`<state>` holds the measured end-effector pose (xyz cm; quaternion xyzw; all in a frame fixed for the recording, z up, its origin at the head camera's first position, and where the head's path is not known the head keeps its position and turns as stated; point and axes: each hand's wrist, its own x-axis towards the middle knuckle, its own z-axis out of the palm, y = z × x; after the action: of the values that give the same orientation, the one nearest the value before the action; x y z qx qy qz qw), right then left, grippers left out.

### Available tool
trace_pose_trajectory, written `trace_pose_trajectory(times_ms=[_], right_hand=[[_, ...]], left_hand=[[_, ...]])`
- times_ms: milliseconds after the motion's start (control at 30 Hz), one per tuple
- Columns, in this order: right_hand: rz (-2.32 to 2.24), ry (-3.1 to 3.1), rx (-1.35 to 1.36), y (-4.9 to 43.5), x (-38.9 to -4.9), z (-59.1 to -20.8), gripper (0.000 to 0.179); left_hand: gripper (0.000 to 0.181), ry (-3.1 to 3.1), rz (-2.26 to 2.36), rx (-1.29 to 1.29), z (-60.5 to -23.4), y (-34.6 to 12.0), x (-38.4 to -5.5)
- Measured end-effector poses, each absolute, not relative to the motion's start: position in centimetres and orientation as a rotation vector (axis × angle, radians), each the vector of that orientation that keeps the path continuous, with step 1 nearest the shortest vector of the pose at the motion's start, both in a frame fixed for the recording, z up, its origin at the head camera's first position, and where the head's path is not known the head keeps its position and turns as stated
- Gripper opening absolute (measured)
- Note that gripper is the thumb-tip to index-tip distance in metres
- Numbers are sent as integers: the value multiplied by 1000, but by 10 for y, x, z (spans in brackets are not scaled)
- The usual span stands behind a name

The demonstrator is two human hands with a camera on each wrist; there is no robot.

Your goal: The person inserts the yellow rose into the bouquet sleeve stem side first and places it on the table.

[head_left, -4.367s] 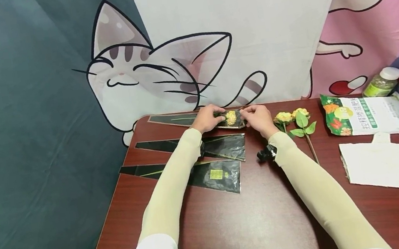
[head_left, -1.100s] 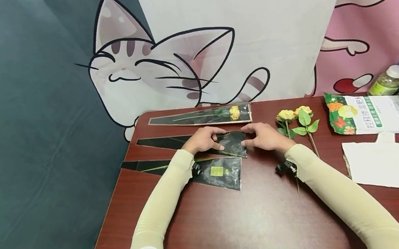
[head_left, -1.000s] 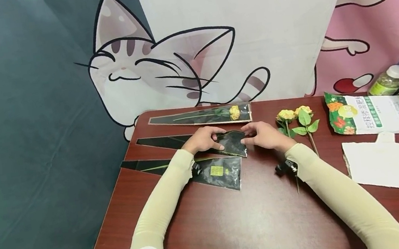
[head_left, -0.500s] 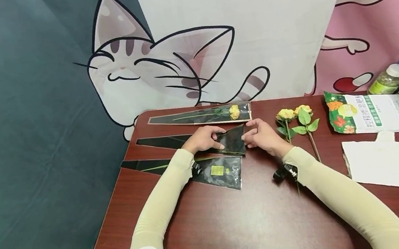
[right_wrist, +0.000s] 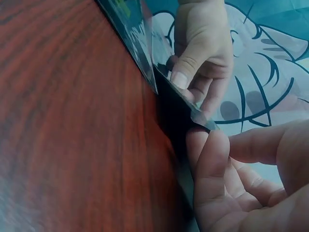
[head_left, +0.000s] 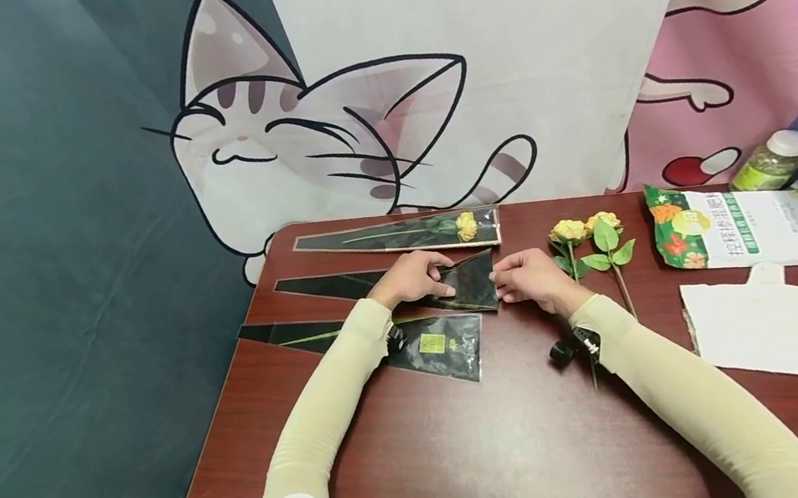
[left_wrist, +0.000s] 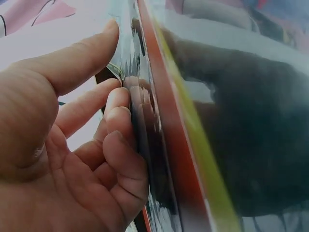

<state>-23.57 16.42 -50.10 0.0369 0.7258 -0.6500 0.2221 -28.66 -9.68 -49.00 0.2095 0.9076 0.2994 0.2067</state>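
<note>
Three long tapered flower sleeves with dark faces lie one behind another on the table. My left hand point(head_left: 412, 278) holds the middle flower sleeve point(head_left: 475, 281), its thumb and fingers set toward opposite edges near the wide end. In the left wrist view the fingers point(left_wrist: 126, 164) are bent against the film. My right hand point(head_left: 535, 277) pinches the rim of the wide end between thumb and fingertips; the right wrist view shows the pinched film edge point(right_wrist: 199, 117). The far sleeve point(head_left: 397, 234) contains a yellow artificial flower point(head_left: 467, 226). The near sleeve point(head_left: 450, 351) bears a yellow-green label.
Yellow artificial flowers point(head_left: 586, 228) with green leaves lie right of my right hand. Farther right are a printed fertilizer bag point(head_left: 744, 224), a jar point(head_left: 773, 159) with a white lid, and white gloves point(head_left: 779, 321). A printed cloth hangs behind the table.
Both hands have come from the far sleeve with the flower to the middle sleeve. My right hand's fingers, earlier spread at its wide end, now pinch the rim, and that end has spread wider.
</note>
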Motion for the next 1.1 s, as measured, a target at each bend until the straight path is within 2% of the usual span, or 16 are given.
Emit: trace_pose_trajectory(times_ms=[100, 300, 400, 800, 1100], right_hand=[[-1792, 2000, 123, 165, -237, -501, 27], [-1792, 1991, 142, 162, -236, -499, 23], [-1796, 1990, 142, 161, -235, -499, 24], [-1791, 2000, 157, 159, -234, -502, 23], [-1782, 2065, 108, 157, -233, -503, 19]], left_hand=[[53, 2541, 837, 581, -490, -94, -286], [24, 2572, 921, 584, -487, -89, -282], [17, 2501, 1042, 582, -486, -83, -281], [14, 2286, 1405, 376, -494, -58, -271], [34, 2343, 1398, 294, -493, -44, -265]])
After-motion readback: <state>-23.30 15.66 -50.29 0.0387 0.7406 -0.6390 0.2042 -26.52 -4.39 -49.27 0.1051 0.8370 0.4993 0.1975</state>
